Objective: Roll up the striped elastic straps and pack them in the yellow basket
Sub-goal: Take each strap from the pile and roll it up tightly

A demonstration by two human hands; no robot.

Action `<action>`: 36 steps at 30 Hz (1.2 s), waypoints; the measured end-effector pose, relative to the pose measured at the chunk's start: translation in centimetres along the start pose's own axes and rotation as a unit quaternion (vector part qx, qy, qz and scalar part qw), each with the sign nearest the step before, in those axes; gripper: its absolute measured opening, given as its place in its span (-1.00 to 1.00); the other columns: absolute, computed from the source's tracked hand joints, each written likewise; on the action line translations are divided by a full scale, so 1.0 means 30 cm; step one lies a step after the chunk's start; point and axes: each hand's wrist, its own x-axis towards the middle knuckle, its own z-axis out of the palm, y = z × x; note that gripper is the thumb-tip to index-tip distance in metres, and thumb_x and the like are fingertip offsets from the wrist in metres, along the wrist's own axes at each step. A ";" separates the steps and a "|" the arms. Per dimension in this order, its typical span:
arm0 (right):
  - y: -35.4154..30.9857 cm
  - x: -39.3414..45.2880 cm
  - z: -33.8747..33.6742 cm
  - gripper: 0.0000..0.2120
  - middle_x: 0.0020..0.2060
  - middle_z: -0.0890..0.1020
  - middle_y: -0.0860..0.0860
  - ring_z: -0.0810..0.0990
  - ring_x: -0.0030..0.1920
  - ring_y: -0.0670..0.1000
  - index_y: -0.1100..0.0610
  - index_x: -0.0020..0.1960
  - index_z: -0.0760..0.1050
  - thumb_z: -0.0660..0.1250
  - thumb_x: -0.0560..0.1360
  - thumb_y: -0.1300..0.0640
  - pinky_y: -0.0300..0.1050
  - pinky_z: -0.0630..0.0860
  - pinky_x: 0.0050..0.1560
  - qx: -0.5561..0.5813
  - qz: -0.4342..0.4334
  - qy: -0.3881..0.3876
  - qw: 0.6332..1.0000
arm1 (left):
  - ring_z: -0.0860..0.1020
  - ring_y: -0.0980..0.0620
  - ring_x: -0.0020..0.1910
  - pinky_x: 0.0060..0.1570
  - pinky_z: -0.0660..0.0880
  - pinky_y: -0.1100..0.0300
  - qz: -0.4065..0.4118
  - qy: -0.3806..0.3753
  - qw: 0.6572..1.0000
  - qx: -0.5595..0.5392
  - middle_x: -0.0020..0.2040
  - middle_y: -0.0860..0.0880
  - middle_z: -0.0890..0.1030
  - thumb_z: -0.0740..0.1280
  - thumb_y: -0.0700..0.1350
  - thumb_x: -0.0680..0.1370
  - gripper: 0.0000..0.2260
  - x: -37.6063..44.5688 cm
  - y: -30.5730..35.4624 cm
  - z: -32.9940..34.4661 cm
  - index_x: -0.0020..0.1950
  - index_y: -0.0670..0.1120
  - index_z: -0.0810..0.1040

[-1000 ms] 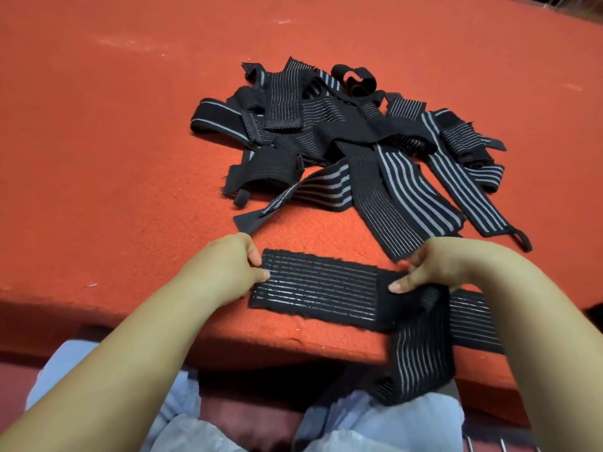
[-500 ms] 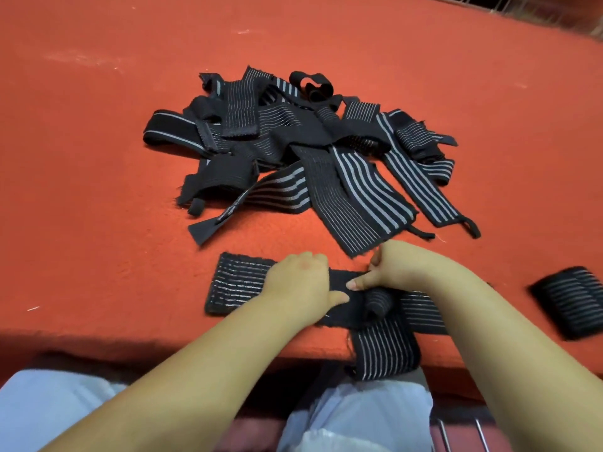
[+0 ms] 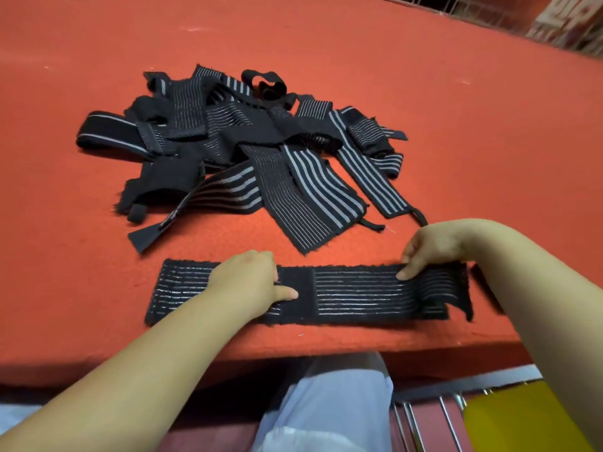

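Note:
A black striped elastic strap [image 3: 362,293] lies flat and stretched out along the front edge of the red table [image 3: 456,158]. My left hand [image 3: 251,282] rests on its left-middle part, fingers curled at the far edge and thumb laid on the plain black patch. My right hand [image 3: 430,246] pinches the strap's far edge near its right end, which is slightly rumpled. Behind them sits a tangled pile of several more striped straps [image 3: 248,158]. The yellow basket [image 3: 515,419] shows at the bottom right, below the table, partly hidden by my right arm.
A metal rack with bars [image 3: 424,419] stands beside the basket under the table edge. My lap in light blue cloth [image 3: 326,409] is right below the front edge. A dark piece [image 3: 486,288] peeks out behind my right forearm.
The strap was folded with one end hanging over the table edge; now it lies spread out flat. My right hand has moved right along it, and my left hand stays near the middle.

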 end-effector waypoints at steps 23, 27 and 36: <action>-0.211 -0.013 0.191 -0.83 -0.17 0.55 -0.11 0.52 -0.09 -0.05 0.00 -0.11 0.48 0.44 0.42 -0.02 -0.16 0.43 -0.05 -0.065 -0.186 0.261 0.945 | 0.47 -0.02 0.11 0.18 0.37 0.09 0.075 0.171 0.978 -0.094 0.01 0.03 0.51 0.37 -0.02 0.48 -0.82 -0.062 -0.103 0.037 0.07 0.03 0.54; -0.391 0.018 0.306 -0.75 -0.10 0.53 -0.12 0.52 -0.04 -0.05 0.05 0.02 0.52 0.43 0.43 -0.05 -0.18 0.43 0.04 -0.022 -0.278 0.226 0.933 | 0.51 -0.12 0.05 0.08 0.41 0.06 -0.071 0.224 0.966 -0.106 -0.05 -0.05 0.53 0.39 -0.03 0.46 -0.90 -0.115 -0.281 -0.010 -0.10 0.00 0.51; -0.508 0.006 0.351 -0.59 -0.02 0.61 0.10 0.56 0.04 0.11 0.21 0.04 0.52 0.41 0.43 -0.12 -0.11 0.45 -0.02 -0.101 -0.157 0.218 0.958 | 0.50 -0.11 -0.07 -0.08 0.39 0.12 -0.160 0.139 0.972 -0.103 -0.17 -0.05 0.52 0.34 0.05 0.47 -0.76 -0.148 -0.367 -0.030 -0.28 -0.04 0.39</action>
